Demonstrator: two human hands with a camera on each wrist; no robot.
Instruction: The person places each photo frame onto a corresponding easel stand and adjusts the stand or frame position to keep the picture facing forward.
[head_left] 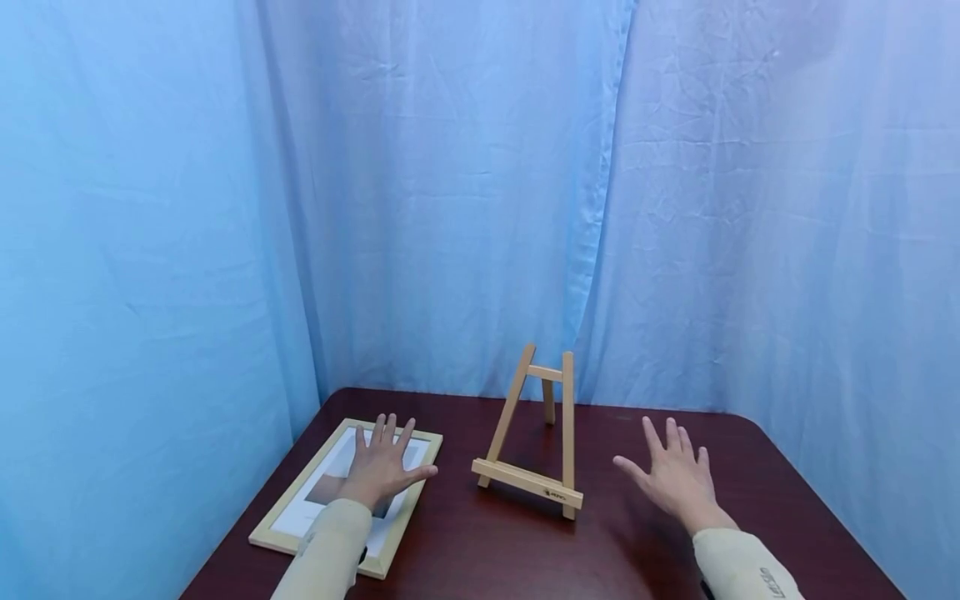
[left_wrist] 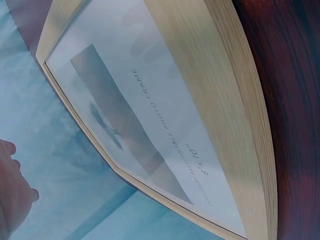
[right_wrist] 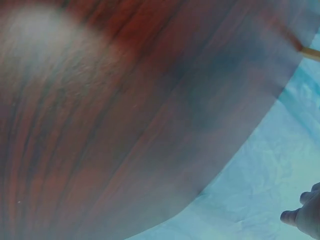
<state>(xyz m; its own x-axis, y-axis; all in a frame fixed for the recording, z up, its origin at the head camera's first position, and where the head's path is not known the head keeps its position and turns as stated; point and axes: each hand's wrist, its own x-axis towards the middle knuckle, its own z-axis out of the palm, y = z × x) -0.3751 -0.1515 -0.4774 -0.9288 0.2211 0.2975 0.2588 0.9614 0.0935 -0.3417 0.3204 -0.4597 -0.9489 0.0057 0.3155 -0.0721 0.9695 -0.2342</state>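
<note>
A photo frame (head_left: 408, 521) with a pale wood border lies flat on the left of the table; the left wrist view shows its printed insert (left_wrist: 165, 125) reading "PHOTO FRAME" and "8 x 10". Over it my left hand (head_left: 382, 468) is spread, fingers apart, holding nothing and covering part of the picture. A small wooden tabletop easel (head_left: 527, 481) stands upright near the middle, its ledge toward me. To the right of the easel, my right hand (head_left: 677, 477) hovers over the table with fingers spread and nothing in it.
The dark red-brown wooden table (head_left: 615, 558) has rounded far corners. Light blue curtains (head_left: 450, 208) hang close behind it and along both sides. The right wrist view shows glossy tabletop (right_wrist: 125, 125) and its curved edge against the curtain.
</note>
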